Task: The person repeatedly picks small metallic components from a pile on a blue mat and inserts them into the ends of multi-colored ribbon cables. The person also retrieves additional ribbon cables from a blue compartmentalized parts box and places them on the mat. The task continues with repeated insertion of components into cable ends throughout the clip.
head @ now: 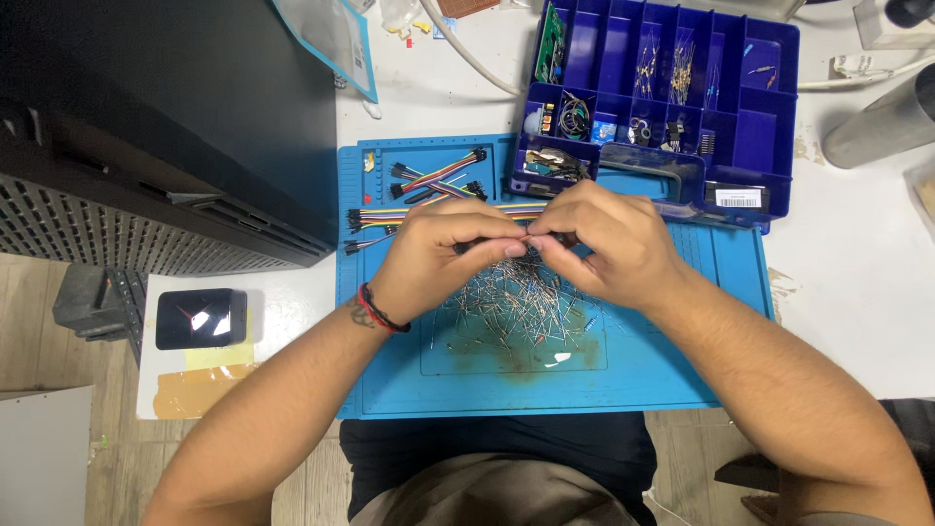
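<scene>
Both hands are bunched together in the middle of the frame, over the blue mat (pixel 682 380). My left hand (pixel 443 258) has its fingers curled in tight, pinching a small dark part (pixel 467 245) at the tips, and my right hand (pixel 609 244) is closed the same way, fingertips meeting the left ones right at the centre. What the right one has hold of I can't tell, the thing is tiny and mostly hidden behind the fingers. There's a red and black cord bracelet (pixel 382 312) on the left wrist.

Right under the hands, centre of the mat, sits a loose pile of thin metal-legged parts (pixel 516 312), spread out and tangled. Just above and left of the hands, a bunch of coloured jumper wires (pixel 433 180) lies on the mat, some running flat across toward the right.

Upper right of the frame is a dark blue parts box (pixel 750 136) with lots of compartments, small bits in several of them, its lower edge overlapping the mat. A big black case (pixel 166 127) fills the upper left, and a small black square gadget (pixel 200 319) sits at the left edge, well apart from the hands.
</scene>
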